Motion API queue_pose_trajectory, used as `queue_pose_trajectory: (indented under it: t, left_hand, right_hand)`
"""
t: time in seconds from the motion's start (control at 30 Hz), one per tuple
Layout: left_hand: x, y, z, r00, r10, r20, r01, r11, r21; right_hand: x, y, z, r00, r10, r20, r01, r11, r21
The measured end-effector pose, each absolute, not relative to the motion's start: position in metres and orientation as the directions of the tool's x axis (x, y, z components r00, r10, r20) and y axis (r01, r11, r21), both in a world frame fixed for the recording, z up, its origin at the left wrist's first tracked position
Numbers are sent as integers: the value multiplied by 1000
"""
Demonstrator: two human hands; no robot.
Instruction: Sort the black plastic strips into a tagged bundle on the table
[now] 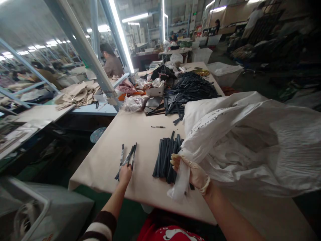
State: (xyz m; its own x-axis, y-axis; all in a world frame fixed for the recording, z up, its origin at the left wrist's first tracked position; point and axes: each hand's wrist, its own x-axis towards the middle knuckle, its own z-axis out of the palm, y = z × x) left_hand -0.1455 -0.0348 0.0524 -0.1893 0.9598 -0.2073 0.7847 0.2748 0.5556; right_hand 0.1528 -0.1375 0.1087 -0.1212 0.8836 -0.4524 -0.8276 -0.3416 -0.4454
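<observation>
From the head camera, the left hand (124, 173) is pinching a few dark strips (127, 159) in closed fingers near the worktop (140, 134) edge. The gloved right hand (193, 174) is gripping the white sack (250, 140) mouth over a neat strip bundle (167, 157). A large loose strip heap (190, 90) is lying farther back, seemingly unsorted; the sack's contents are hidden.

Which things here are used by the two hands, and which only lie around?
In hand:
- left hand on thin dark strips
- gloved right hand gripping big white plastic sack
- neat bundle of dark strips beside it

Lying about:
- loose heap of dark strips
- small pen
- crumpled clear bags
- beige table
</observation>
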Motion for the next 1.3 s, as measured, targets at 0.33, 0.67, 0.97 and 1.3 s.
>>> queue_pose_trajectory:
  t: [0.33,0.67,0.97,1.3]
  left_hand:
    - [3,-100,107,392,899,-198,491,-22,871]
    - [51,-166,133,388,900,-200,371,46,927]
    - [67,-235,158,419,899,-130,365,-35,930]
    - [39,-284,187,499,863,-78,600,-279,749]
  right_hand:
    - [131,-128,96,145,874,-463,-804,-168,-571]
    - [162,-205,125,253,900,-355,-709,-77,-701]
    - [215,-263,142,277,877,-393,-740,-66,-669]
    - [256,-292,150,282,904,-321,-745,-5,-667]
